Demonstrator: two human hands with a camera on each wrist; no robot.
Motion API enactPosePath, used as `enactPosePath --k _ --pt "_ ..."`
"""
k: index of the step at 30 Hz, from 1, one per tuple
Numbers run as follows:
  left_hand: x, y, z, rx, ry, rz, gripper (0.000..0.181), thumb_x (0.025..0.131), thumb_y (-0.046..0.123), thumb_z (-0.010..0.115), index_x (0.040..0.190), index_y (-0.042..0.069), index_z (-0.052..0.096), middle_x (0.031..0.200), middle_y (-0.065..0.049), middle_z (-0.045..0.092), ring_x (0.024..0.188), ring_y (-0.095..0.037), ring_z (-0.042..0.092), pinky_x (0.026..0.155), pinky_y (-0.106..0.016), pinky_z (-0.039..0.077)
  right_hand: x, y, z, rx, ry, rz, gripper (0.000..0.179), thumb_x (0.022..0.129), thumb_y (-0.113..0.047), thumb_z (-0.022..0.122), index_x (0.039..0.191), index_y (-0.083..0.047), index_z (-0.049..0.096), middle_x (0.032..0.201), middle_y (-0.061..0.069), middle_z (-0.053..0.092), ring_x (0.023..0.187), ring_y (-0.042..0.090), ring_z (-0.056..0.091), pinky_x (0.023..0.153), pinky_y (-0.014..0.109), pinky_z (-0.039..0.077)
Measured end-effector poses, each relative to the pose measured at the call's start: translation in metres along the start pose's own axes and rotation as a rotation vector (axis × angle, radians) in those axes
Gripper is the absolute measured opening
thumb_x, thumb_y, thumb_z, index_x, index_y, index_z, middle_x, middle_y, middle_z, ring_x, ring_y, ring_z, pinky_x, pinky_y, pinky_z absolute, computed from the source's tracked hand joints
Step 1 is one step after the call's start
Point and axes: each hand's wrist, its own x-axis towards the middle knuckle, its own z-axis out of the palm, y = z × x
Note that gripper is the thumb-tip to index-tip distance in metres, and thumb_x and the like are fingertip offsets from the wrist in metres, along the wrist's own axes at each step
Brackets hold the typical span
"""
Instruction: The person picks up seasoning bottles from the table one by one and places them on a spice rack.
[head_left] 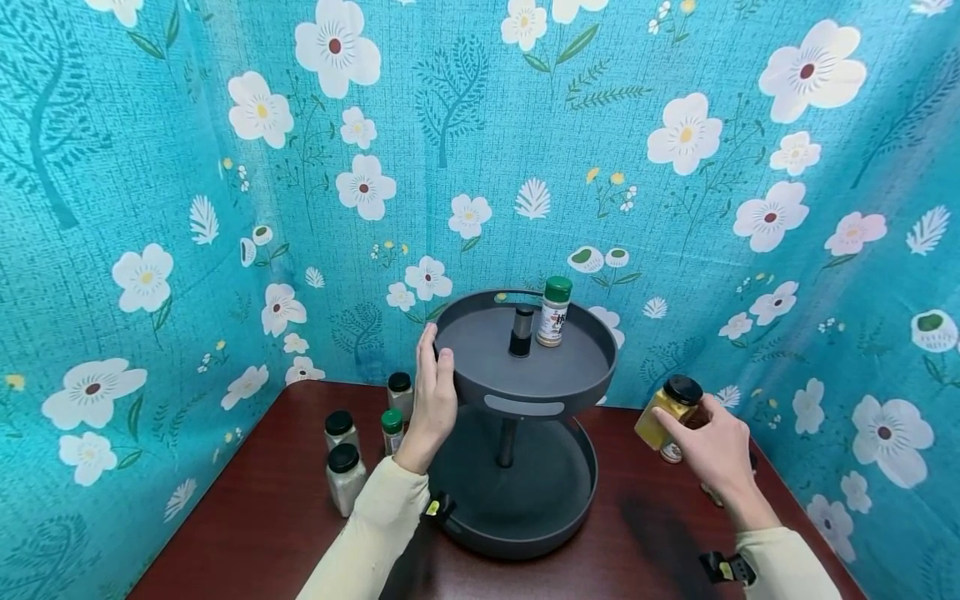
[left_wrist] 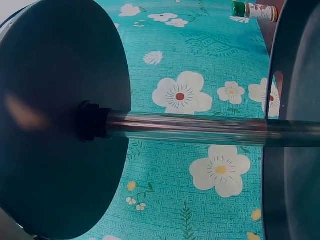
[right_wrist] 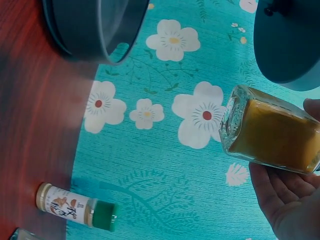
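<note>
My right hand (head_left: 716, 446) grips a square glass jar (head_left: 658, 423) of yellow-brown powder with a black lid, raised over the right side of the table and tilted. In the right wrist view the jar (right_wrist: 280, 132) shows its clear base, with fingers beneath it. My left hand (head_left: 435, 404), fingers straight, rests against the left outer side of the upper tray (head_left: 480, 354) of a dark grey two-tier stand. A green-capped seasoning shaker (head_left: 553, 315) stands on that tray beside the short centre post (head_left: 521, 332). The lower tray (head_left: 525, 508) holds nothing visible.
Left of the stand are black-lidded jars (head_left: 347, 482) and a green-capped shaker (head_left: 392, 427) on the dark red table (head_left: 255, 517). Another green-capped shaker (right_wrist: 75, 207) stands at the right, mostly behind the held jar in the head view. Flowered turquoise cloth (head_left: 465, 125) surrounds the table.
</note>
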Motion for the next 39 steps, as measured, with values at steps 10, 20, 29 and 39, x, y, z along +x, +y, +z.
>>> enactPosePath --k 10,20,29,39 --pt "0.005 -0.003 -0.002 -0.028 0.035 0.021 0.053 0.103 0.036 0.026 0.146 0.004 0.025 0.152 -0.011 0.021 0.138 -0.026 0.020 0.108 -0.052 0.020 0.002 -0.006 -0.004 -0.003 -0.007 -0.001 0.049 0.083 -0.046 0.069 0.098 -0.001 0.059 0.090 0.018 0.063 0.078 0.027 0.055 0.052 0.030 0.045" --pt "0.006 -0.003 -0.003 -0.016 0.014 -0.026 0.057 0.101 0.036 0.029 0.151 0.012 0.017 0.154 -0.008 0.016 0.139 -0.025 0.018 0.109 -0.053 0.019 0.007 -0.013 -0.012 0.004 0.001 -0.010 0.051 0.083 -0.046 0.069 0.103 0.000 0.059 0.092 0.018 0.063 0.079 0.028 0.055 0.053 0.030 0.045" --pt "0.005 -0.002 -0.003 0.006 -0.002 -0.012 0.057 0.101 0.030 0.030 0.152 0.010 0.013 0.156 -0.010 0.013 0.141 -0.025 0.014 0.110 -0.052 0.016 0.014 -0.021 -0.018 0.000 0.010 -0.040 0.052 0.082 -0.047 0.069 0.101 -0.001 0.059 0.090 0.018 0.064 0.077 0.029 0.059 0.054 0.030 0.046" --pt "0.002 0.000 -0.002 -0.010 -0.015 0.003 0.057 0.101 0.026 0.032 0.152 0.010 0.011 0.156 -0.010 0.010 0.142 -0.024 0.011 0.111 -0.050 0.014 0.021 -0.033 -0.021 0.001 -0.018 -0.040 0.056 0.082 -0.050 0.067 0.104 0.001 0.058 0.093 0.020 0.064 0.078 0.030 0.059 0.056 0.032 0.047"
